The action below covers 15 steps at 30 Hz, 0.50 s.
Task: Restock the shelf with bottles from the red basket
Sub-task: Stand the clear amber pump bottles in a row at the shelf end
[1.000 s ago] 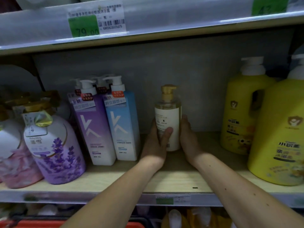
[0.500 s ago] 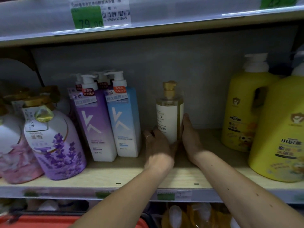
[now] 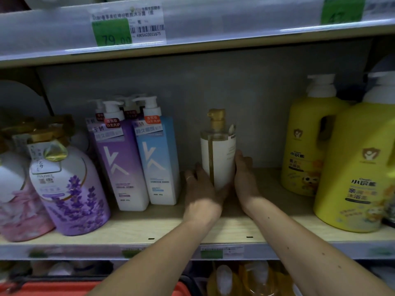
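Observation:
A white bottle with a gold pump (image 3: pixel 222 159) stands upright on the wooden shelf (image 3: pixel 213 229), in the gap between the blue bottle and the yellow jugs. My left hand (image 3: pixel 201 191) grips its lower left side near the base, back of the hand toward me, a ring on one finger. My right hand (image 3: pixel 245 178) cups the bottle's right side, with its fingers reaching behind. The bottle's label seam and a gold stripe face forward. A corner of the red basket (image 3: pixel 53 288) shows at the bottom left, below the shelf.
Left of the gap stand a blue bottle (image 3: pixel 159 163), a purple bottle (image 3: pixel 119 167), a round lavender bottle (image 3: pixel 68 189) and a pink one (image 3: pixel 15 199). Two large yellow jugs (image 3: pixel 307 150) (image 3: pixel 359 167) fill the right. An upper shelf with a price tag (image 3: pixel 128 26) hangs overhead.
The bottle has been turned, so its label seam now faces front. My left hand slid from the bottle's front down to its lower left side. The right hand stayed on the right side.

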{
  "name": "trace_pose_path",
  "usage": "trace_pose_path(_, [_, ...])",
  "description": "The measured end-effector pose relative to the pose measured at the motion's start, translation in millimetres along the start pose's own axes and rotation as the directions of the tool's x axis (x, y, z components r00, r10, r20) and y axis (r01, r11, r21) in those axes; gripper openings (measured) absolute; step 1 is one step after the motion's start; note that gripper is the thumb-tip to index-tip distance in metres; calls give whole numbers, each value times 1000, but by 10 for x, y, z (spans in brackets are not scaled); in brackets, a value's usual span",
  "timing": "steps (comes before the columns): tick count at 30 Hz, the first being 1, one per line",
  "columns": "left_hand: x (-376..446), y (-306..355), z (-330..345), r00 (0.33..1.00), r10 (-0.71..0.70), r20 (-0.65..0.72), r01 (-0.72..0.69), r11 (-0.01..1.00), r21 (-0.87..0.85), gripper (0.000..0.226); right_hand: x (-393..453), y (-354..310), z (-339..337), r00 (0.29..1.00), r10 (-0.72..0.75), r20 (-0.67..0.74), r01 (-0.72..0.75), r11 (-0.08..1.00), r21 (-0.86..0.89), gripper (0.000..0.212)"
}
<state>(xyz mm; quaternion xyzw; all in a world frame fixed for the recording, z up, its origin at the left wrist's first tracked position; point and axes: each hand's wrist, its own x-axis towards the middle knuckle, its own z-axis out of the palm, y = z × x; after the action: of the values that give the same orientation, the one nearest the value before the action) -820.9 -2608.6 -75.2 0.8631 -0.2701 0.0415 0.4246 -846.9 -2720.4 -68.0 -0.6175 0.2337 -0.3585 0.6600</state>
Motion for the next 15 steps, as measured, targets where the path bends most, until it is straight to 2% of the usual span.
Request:
trace_pose_path(2, [27,-3,-23,999,-13,-31,13,1000,3,93,-5,31,10,999,-40,5,40,999,-22,38])
trace_pose_path(4, [27,-35,-47,999,-12,-47,8,997,-81,87,-27,48,33,996,-78,51,81,994,-67,42])
trace_pose_path(6, [1,-51,-67,999,-17,-34,12,990,-141,79,-47,50,54,990,-90,111,101,990,-94,60])
trace_pose_path(8, [-15,-46,-77,1000,-16,-15,14,991,-131,67,-65,39,54,983,-89,160,108,987,-117,79])
trace_pose_path(10, [-16,-38,-84,1000,16,3,-16,996,-85,58,-72,45,42,976,-108,190,141,975,-171,88])
trace_pose_path(13, [-22,-18,-84,998,57,15,-57,998,-20,62,-50,99,19,971,-170,169,218,920,-325,79])
trace_pose_path(15, [-23,6,-87,999,50,22,-50,999,-12,69,-37,100,8,970,-196,145,235,911,-339,72])
